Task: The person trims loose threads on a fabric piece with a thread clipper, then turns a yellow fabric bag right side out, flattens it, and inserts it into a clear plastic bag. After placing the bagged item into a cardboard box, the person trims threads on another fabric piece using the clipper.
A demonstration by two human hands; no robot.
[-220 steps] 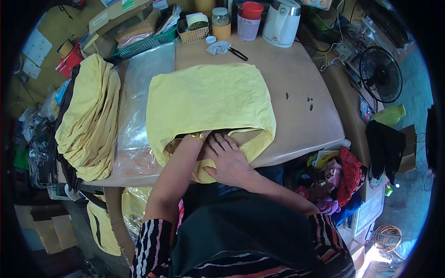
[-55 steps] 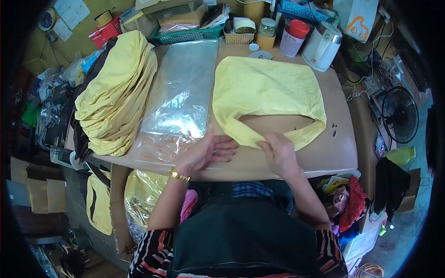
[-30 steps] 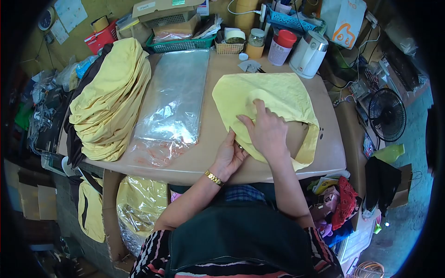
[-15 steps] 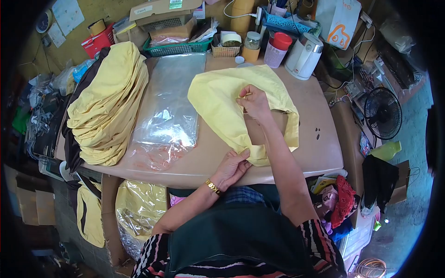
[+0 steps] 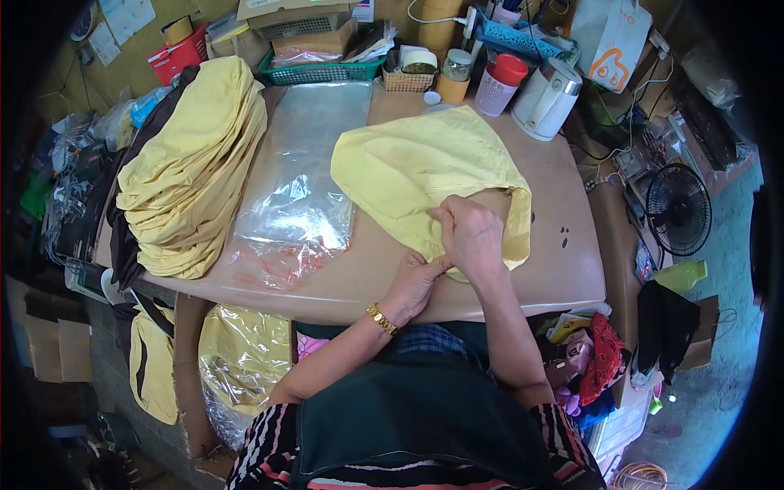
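A yellow cloth bag lies skewed on the brown table, its opening towards me and partly covered by my right arm. My left hand, with a gold bracelet at the wrist, pinches the lower edge of the bag near the table's front. Just above and to the right, my right hand is closed on the bag's fabric at the edge of the opening. Left of the bag lie flat clear plastic sleeves. A tall pile of folded yellow cloth stands at the table's left side.
At the back stand a green basket, a jar, a red-lidded cup and a white kettle. A black fan is at the right. Below the front edge sit a cardboard box and coloured cloths.
Since half a second ago, my right hand has moved down towards my left hand, drawing the fabric over part of the opening. Earlier the bag lay flatter, with its opening wide.
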